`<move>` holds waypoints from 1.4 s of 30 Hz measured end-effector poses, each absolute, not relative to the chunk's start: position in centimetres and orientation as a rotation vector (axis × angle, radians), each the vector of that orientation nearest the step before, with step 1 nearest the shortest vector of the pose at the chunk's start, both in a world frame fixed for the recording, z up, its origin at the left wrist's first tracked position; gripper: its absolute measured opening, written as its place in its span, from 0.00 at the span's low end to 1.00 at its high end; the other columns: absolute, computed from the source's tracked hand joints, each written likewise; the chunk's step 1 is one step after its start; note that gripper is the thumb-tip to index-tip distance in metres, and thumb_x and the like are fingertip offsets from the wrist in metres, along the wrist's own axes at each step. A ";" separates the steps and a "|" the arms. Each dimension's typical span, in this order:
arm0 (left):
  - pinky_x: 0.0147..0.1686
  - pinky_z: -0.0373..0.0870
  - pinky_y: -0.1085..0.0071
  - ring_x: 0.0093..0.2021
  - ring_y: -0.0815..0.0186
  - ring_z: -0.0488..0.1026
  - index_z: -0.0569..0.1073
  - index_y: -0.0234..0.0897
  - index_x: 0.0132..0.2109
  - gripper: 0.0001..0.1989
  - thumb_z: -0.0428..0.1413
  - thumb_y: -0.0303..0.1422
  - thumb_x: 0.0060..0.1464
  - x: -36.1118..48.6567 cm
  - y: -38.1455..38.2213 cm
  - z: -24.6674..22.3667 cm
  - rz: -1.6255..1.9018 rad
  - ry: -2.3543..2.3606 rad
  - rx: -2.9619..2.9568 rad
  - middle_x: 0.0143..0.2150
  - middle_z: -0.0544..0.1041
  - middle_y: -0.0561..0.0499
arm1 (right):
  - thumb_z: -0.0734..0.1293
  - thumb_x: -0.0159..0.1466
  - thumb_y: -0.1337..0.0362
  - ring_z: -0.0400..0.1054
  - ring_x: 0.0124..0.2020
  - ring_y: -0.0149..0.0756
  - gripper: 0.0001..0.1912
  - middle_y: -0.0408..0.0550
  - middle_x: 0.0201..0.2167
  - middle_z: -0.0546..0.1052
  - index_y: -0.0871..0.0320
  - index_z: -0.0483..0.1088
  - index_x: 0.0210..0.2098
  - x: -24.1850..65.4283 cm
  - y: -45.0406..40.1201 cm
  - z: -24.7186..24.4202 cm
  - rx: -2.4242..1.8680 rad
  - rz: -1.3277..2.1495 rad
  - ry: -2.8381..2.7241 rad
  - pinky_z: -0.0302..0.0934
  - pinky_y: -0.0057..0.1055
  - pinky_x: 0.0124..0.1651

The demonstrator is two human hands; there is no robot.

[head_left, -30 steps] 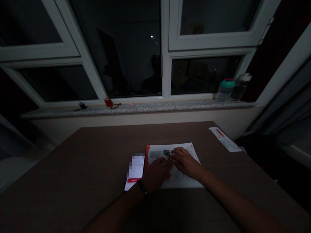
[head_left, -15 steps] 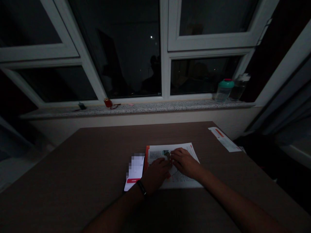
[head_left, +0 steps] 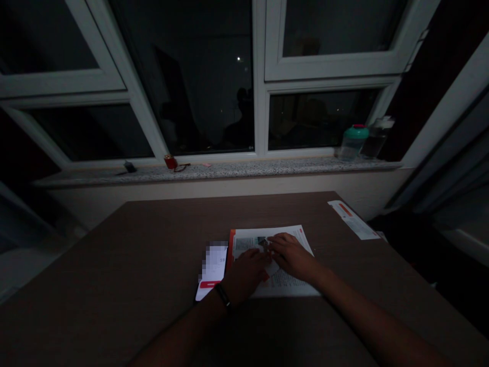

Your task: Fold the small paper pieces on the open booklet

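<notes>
**Two hands on papers, table by a dark window**

Left hand and right hand: close together on orange-edged papers, mid-table. Fingertips meet near a small dark piece, its kind too small and dim to tell; any grip on it cannot be made out. Risks: a sideways drag could slide the papers, if they lie loose, and the left hand could nudge the phone just beside it; a slip could lose the piece in dim light. Hands hide the papers' middle; print is unreadable.
</notes>
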State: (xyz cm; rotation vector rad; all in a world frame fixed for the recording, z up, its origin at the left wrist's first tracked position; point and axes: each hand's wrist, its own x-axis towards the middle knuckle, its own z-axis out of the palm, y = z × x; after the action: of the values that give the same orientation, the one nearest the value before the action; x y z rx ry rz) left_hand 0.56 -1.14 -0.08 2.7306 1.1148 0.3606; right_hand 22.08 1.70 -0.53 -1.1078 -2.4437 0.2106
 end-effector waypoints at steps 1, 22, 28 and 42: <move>0.60 0.61 0.59 0.62 0.58 0.61 0.64 0.41 0.61 0.23 0.55 0.24 0.60 0.5 -1.2 0.1 0.357 1.146 2.695 0.61 0.69 0.48 | 0.61 0.67 0.67 0.59 0.57 0.44 0.17 0.51 0.57 0.71 0.54 0.69 0.55 22.2 1.7 -0.5 -1.104 0.218 -2.453 0.56 0.47 0.59; 0.58 0.63 0.57 0.62 0.57 0.62 0.68 0.41 0.57 0.18 0.54 0.25 0.61 0.4 -1.0 -0.1 0.352 1.123 2.711 0.61 0.69 0.49 | 0.62 0.67 0.69 0.62 0.50 0.42 0.11 0.51 0.44 0.75 0.57 0.73 0.46 21.8 1.2 0.1 -1.061 0.145 -2.530 0.56 0.41 0.55; 0.59 0.63 0.57 0.62 0.57 0.61 0.67 0.40 0.59 0.20 0.55 0.25 0.61 0.3 -0.8 -0.6 0.378 1.111 2.711 0.61 0.69 0.48 | 0.61 0.65 0.73 0.64 0.47 0.42 0.12 0.51 0.39 0.76 0.57 0.72 0.45 22.0 0.8 0.8 -1.081 0.175 -2.535 0.55 0.41 0.55; 0.59 0.63 0.58 0.61 0.57 0.62 0.69 0.40 0.57 0.18 0.55 0.25 0.61 0.4 -1.0 0.3 0.363 1.104 2.711 0.59 0.71 0.48 | 0.61 0.67 0.71 0.62 0.45 0.42 0.08 0.50 0.40 0.73 0.58 0.71 0.39 22.5 2.3 -0.8 -1.162 0.150 -2.377 0.56 0.38 0.49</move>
State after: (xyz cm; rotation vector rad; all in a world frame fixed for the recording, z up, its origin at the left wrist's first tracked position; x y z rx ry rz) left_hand 0.42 -1.04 0.31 2.7105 1.1037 0.3634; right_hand 22.45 2.31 -0.78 -1.1619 -2.3773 0.1500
